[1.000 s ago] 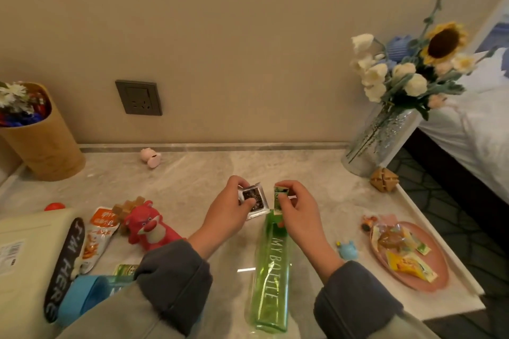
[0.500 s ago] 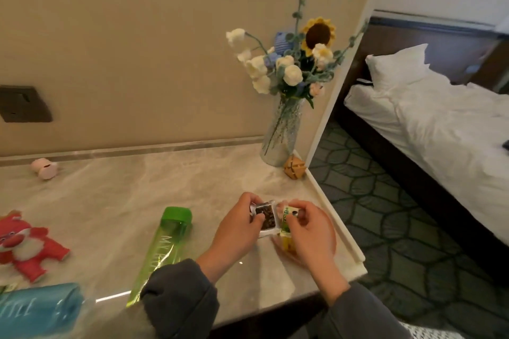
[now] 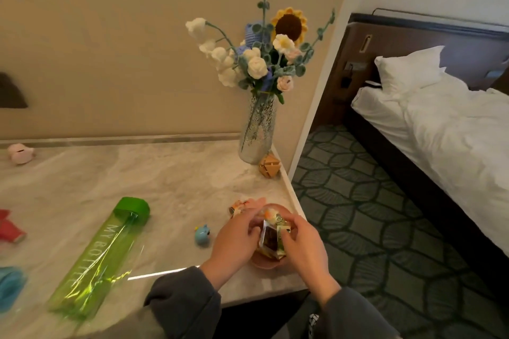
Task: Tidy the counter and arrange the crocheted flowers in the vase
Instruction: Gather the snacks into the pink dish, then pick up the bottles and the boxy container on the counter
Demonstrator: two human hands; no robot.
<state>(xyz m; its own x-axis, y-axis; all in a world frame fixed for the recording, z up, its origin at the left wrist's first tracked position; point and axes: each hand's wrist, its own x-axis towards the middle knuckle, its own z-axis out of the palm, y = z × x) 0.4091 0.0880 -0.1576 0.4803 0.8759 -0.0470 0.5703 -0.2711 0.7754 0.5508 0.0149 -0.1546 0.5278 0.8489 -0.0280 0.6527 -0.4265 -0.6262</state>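
Observation:
A glass vase (image 3: pixel 257 129) stands at the counter's back right corner, filled with crocheted flowers (image 3: pixel 264 58): a sunflower, white roses, blue and pink blooms. Both my hands hover over a pink plate (image 3: pixel 261 263) of snack packets near the counter's right edge. My left hand (image 3: pixel 237 239) pinches a small dark snack packet (image 3: pixel 268 239). My right hand (image 3: pixel 304 242) pinches a green snack packet (image 3: pixel 283 226) right beside it. Most of the plate is hidden under my hands.
A green bottle (image 3: pixel 102 259) lies on the marble counter (image 3: pixel 137 173). Nearby are a small blue toy (image 3: pixel 202 234), a wooden puzzle ball (image 3: pixel 269 165), a pink piggy toy (image 3: pixel 20 153), a red plush (image 3: pixel 9 228) and a blue object (image 3: pixel 9 286). A bed (image 3: pixel 440 132) stands to the right.
My view turned right, past the bottle. Both hands carried the two packets from the counter's middle down onto the pink plate.

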